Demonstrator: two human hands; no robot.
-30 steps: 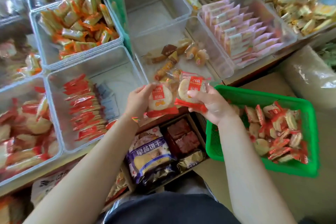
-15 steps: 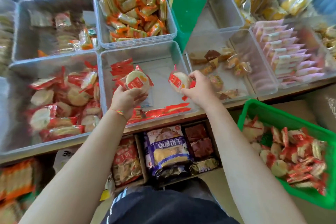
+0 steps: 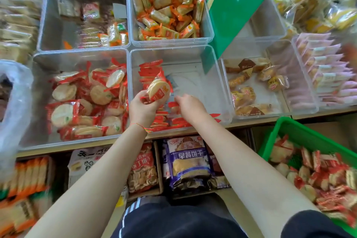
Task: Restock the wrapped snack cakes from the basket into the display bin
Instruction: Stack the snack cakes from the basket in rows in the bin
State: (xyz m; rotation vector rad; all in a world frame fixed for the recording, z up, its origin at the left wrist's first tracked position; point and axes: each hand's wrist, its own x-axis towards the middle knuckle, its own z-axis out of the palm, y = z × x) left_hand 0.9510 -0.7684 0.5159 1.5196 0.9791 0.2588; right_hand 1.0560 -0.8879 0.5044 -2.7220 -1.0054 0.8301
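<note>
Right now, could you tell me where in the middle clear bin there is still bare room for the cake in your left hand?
The clear bin has bare floor in its right half, toward the green divider. Its left wall and front edge are crowded with red-wrapped cakes, where the left hand holds a cake beside the right hand.

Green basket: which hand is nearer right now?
Right. The right hand is low in the clear display bin, on the side toward the green basket. The left hand, holding a wrapped snack cake, is farther left.
</note>
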